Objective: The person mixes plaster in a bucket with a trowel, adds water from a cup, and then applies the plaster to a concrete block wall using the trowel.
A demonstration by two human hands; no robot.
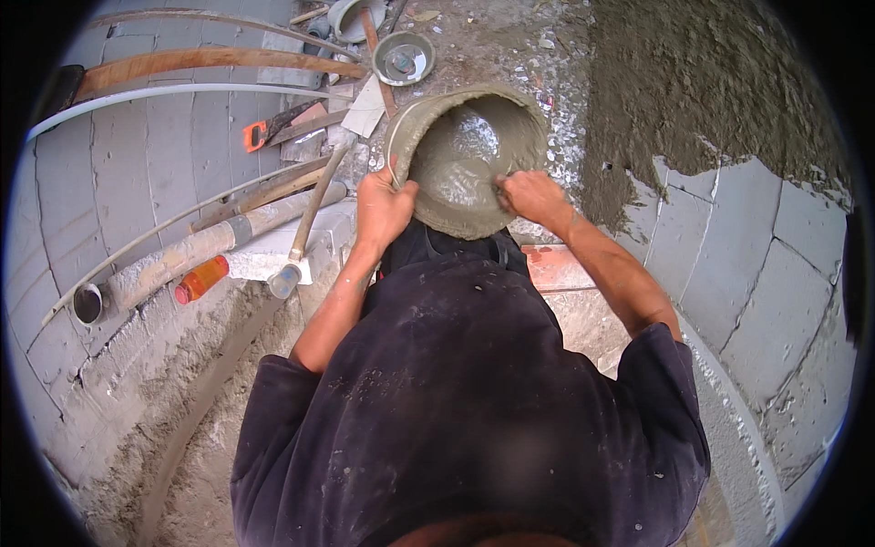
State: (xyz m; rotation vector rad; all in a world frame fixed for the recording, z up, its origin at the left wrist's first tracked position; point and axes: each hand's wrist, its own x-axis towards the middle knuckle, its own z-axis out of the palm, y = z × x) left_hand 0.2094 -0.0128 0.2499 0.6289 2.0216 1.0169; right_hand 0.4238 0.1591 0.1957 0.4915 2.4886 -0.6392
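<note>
In the head view, a round, mortar-caked grey bucket [465, 222] sits in front of the person's body, its mouth tipped toward them and shiny wet grey mortar [456, 182] inside. The left hand [385, 208] is closed on the left side of its rim, beside the thin pale handle [393, 137]. The right hand [536, 197] is curled closed over the right side of the rim, fingertips inside the mouth; whether it also has a tool, I cannot tell.

As for progress, a rough dark coat of wet mortar [702, 91] covers the upper part of the grey block surface on the right, ending in a ragged edge. Below that edge the pale rectangular blocks [738, 246] are bare, so the coating looks partly done, and the bucket still has mortar in it.

Counted: one bucket, two hands, two small round grey basins [416, 74] beyond the bucket, one handsaw with an orange handle [256, 137], one orange plastic bottle with a red cap [205, 277], and one long-handled tool with a wooden shaft [314, 205] near the left forearm
</note>
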